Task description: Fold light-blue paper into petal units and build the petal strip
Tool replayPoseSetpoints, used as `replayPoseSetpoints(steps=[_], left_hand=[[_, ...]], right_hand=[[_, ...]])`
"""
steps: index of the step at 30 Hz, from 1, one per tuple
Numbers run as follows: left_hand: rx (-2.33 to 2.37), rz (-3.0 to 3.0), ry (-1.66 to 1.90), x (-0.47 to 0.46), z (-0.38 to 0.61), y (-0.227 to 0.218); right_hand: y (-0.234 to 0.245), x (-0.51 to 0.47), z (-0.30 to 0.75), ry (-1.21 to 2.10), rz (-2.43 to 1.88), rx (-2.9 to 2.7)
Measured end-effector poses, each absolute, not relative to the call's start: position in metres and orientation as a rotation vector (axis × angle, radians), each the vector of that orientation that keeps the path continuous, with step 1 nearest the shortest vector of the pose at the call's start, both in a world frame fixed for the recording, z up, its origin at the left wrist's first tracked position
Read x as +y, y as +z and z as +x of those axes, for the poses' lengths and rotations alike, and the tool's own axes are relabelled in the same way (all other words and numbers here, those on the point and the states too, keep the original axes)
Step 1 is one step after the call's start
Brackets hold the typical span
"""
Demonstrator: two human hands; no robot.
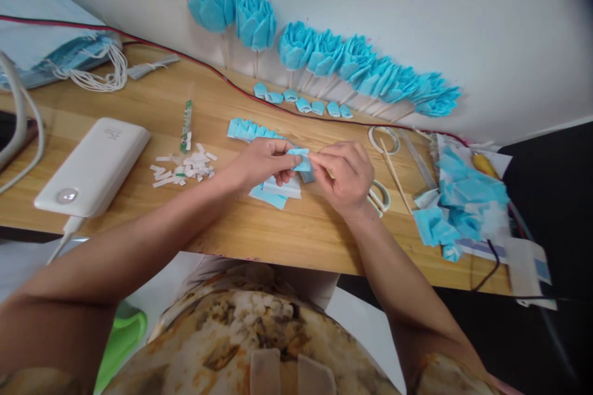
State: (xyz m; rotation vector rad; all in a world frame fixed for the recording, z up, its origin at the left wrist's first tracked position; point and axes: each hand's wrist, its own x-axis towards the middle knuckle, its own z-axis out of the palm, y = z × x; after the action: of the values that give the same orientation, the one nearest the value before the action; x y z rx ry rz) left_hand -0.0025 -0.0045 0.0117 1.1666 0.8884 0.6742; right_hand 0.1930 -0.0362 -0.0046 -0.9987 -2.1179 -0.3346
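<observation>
Both hands pinch one small blue folded piece (301, 160) above the wooden table (278, 234). The left hand (262, 163) and the right hand (345, 176) press their fingertips tight on it

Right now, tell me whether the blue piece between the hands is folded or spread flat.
Folded. The blue piece shows creased, layered edges, pinched between the left hand and right hand.

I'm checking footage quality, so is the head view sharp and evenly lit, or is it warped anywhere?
Head view: soft, even light; the hands and blue folded piece are fairly sharp; the table edge bows from wide-angle distortion, and the corners darken.
</observation>
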Motion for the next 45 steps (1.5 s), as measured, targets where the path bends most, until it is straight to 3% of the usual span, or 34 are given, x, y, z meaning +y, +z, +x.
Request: replayPoseSetpoints(steps=[25, 33, 41, 45], left_hand=[[0.736, 0.959, 0.68, -0.001, -0.005, 0.005], [0.914, 1.214, 0.697, 0.002, -0.004, 0.01], [0.985, 1.622, 0.611, -0.004, -0.006, 0.019], [0.941, 1.584, 0.656, -0.003, -0.006, 0.014]], right_hand=[[-0.009, -0.034, 0.192, -0.242, -0.983, -2.139], [0.002, -0.042, 0.19, 0.1, -1.011, -2.097], [-0.007, -0.039, 0.19, 0.852, -1.163, -1.791], [-0.01, -0.039, 0.185, 0.941, -1.135, -1.72]])
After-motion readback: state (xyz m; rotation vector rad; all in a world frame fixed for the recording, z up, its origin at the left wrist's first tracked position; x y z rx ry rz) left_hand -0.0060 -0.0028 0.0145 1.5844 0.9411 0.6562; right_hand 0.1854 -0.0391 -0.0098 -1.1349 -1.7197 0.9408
